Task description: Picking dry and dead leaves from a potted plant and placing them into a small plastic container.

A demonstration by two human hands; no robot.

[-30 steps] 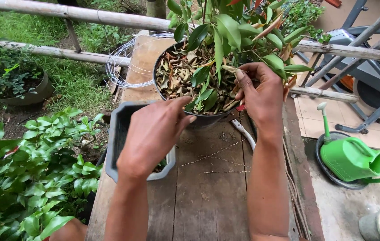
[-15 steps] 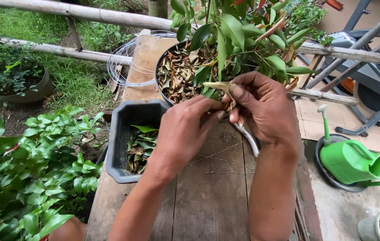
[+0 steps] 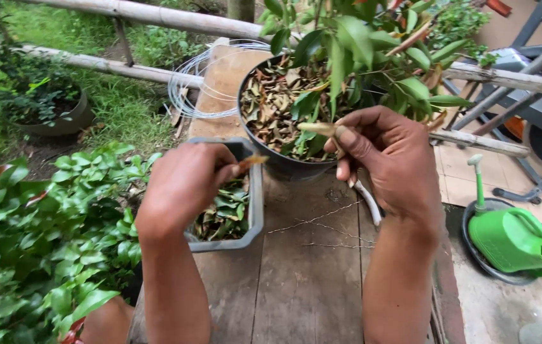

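Note:
My left hand (image 3: 185, 181) hovers over a grey rectangular tray (image 3: 255, 210) of cut leaves, pinching a small brownish leaf scrap (image 3: 250, 162). My right hand (image 3: 390, 160) is closed on a pale yellowish stem or leaf (image 3: 319, 128) and a white-handled tool (image 3: 369, 202) that pokes out below the palm. Both hands are in front of a round black pot (image 3: 283, 167) filled with dry brown leaves and a green leafy plant (image 3: 360, 44).
All rests on a weathered wooden plank table (image 3: 309, 280). A wire coil (image 3: 188, 95) lies at the back left. A green watering can (image 3: 516, 239) stands on the ground at right. Bamboo poles (image 3: 156, 18) and leafy shrubs (image 3: 35, 242) border the left.
My left hand has pulled away from my right hand to the left, over the grey tray, carrying a small leaf scrap. My right hand stays by the pot.

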